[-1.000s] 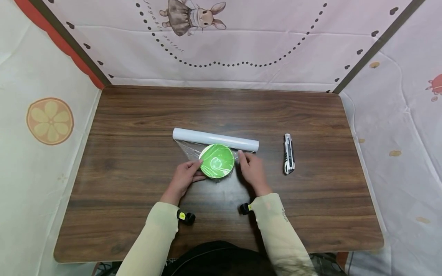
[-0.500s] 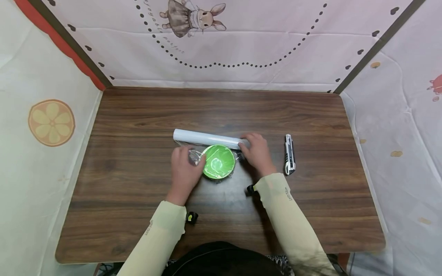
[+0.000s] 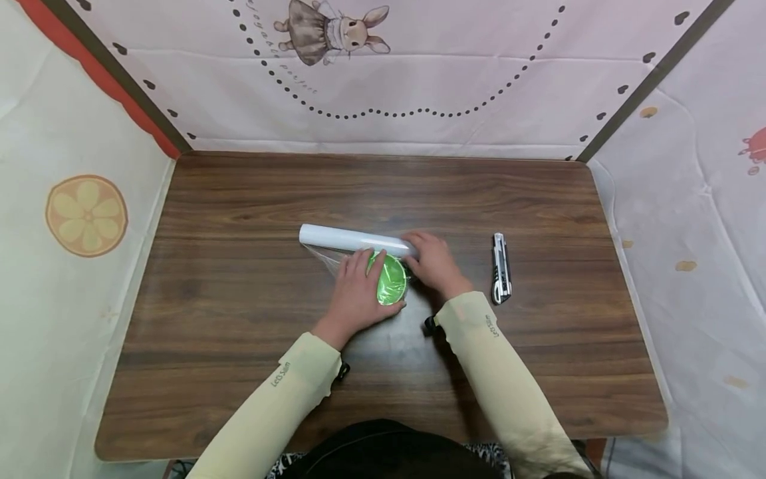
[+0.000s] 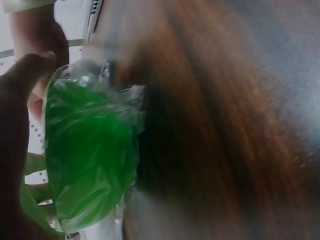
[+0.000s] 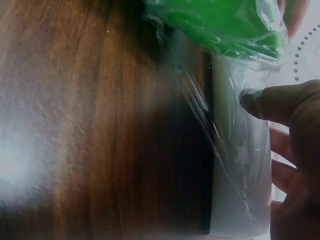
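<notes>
A green bowl (image 3: 391, 281) stands on the table, its mouth and wall covered by clear film, as the left wrist view of the bowl (image 4: 90, 155) also shows. My left hand (image 3: 357, 293) rests over its top with fingers spread towards the far rim and the thumb along the near side. Just behind lies a white roll of cling film (image 3: 353, 238), with film (image 3: 326, 257) stretching from it to the bowl. My right hand (image 3: 437, 263) grips the roll's right end; in the right wrist view its thumb presses on film over the roll (image 5: 240, 200).
To the right a box cutter (image 3: 501, 269) lies on the brown wooden table (image 3: 251, 199). Printed cloth walls (image 3: 443, 80) border the table at the back and both sides.
My left hand has gone from the bowl's left edge, past the film beside it, onto its top. My right hand has moved from film beside the bowl up to the roll's right end.
</notes>
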Tool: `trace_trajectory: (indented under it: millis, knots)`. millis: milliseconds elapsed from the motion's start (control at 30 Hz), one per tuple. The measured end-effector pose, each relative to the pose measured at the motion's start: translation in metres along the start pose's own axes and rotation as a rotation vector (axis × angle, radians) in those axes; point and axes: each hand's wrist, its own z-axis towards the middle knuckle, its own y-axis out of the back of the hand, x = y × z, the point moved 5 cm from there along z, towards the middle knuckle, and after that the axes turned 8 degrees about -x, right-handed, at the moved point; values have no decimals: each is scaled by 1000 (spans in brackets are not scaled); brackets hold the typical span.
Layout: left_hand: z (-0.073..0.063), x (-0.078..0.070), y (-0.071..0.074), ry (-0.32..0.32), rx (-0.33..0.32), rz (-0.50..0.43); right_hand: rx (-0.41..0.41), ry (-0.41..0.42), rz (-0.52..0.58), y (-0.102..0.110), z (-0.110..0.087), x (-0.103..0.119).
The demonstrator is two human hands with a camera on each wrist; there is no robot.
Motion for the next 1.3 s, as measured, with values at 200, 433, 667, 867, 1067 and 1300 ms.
trace_trajectory:
  millis: [200,433,667,867,1067,1300]
  knots:
    - [-1,-2,-3,-5,-42,-1,62,-5,-32,1,5,0]
    - [-2,-4,-8,16,-67,12,35,85,-87,6,12,-2]
    - [3,-10,-11,28,-103,31,27,116,-76,13,20,-9]
    - [6,-11,-15,44,-117,56,41,113,-77,14,26,-13]
    - [6,-12,-17,62,-113,78,65,81,-60,12,27,-15]
    - [4,-11,-18,105,-109,95,101,58,-62,11,31,-16]
